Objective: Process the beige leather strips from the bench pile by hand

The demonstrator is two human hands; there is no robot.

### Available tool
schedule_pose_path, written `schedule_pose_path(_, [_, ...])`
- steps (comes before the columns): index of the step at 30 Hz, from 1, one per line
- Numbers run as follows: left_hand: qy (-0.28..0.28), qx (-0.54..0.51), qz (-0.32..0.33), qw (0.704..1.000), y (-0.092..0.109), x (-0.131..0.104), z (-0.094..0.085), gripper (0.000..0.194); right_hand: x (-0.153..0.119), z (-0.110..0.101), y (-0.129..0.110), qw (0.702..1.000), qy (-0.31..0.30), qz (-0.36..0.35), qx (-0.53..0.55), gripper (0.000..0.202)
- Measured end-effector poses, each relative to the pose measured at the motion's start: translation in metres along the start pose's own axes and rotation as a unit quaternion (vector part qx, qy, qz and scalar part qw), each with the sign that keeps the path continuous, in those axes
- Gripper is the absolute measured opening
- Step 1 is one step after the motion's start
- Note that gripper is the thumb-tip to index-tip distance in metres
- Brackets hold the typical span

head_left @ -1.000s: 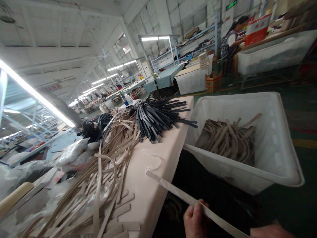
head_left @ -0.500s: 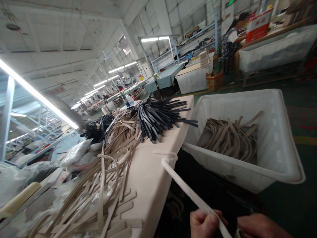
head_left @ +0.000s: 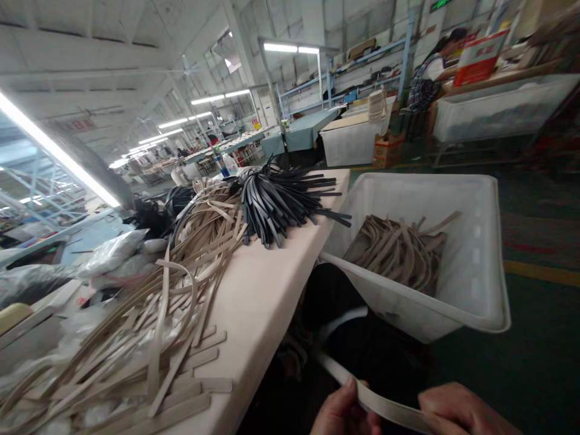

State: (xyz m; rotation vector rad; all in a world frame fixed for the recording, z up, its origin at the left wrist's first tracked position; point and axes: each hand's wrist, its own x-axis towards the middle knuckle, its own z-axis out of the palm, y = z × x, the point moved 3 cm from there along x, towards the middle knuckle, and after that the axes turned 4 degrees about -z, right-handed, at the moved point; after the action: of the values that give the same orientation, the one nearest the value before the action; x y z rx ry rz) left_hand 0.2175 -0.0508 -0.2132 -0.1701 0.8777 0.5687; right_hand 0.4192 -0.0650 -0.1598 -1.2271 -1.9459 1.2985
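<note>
A long beige strap [head_left: 389, 408] runs between my two hands at the bottom of the view, over my dark-clothed lap. My left hand [head_left: 342, 414] is closed on it, thumb on top. My right hand [head_left: 457, 408] grips the same strap farther right, and part of that hand lies beyond the frame edge. The strap's far end hangs toward the table's side, blurred. On the table left of my hands lies a heap of beige straps [head_left: 158, 338], with a bundle of black straps [head_left: 276, 202] behind it.
A white plastic bin [head_left: 487, 254] holding more beige straps [head_left: 403, 254] stands right of the pale tabletop [head_left: 247, 290]. Plastic bags [head_left: 111, 251] lie at the left. Farther back a person [head_left: 430, 78] sits by a red and white box [head_left: 480, 57].
The strap's far end has come off the table's edge and now hangs over my lap. My hands have shifted left and stand farther apart on the strap. The view has turned slightly.
</note>
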Motion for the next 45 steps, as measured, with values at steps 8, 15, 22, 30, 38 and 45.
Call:
schedule_pose_path(8, [0.053, -0.130, 0.089, 0.986, 0.022, -0.038, -0.005, 0.022, 0.050, 0.002, -0.044, 0.985, -0.121, -0.022, -0.124, 0.052])
schedule_pose_path(15, [0.041, -0.078, 0.145, 0.986, 0.015, -0.025, 0.002, 0.010, 0.047, -0.014, -0.058, 0.973, -0.106, 0.011, -0.202, 0.044])
schedule_pose_path(22, [0.049, -0.085, 0.176, 0.980, 0.022, -0.024, -0.001, 0.009, 0.073, 0.006, -0.056, 0.978, -0.093, 0.023, -0.183, 0.036])
schedule_pose_path(30, [0.036, -0.046, 0.177, 0.982, 0.014, -0.018, 0.003, 0.044, 0.062, -0.004, -0.070, 0.946, -0.079, 0.013, -0.314, 0.032])
schedule_pose_path(38, [0.047, -0.058, 0.211, 0.975, 0.027, -0.018, 0.001, 0.029, 0.075, -0.005, -0.064, 0.971, -0.079, 0.043, -0.220, 0.043])
schedule_pose_path(45, [0.048, -0.071, 0.199, 0.976, 0.026, -0.014, 0.004, 0.016, 0.054, -0.023, -0.064, 0.963, -0.022, 0.056, -0.264, 0.028])
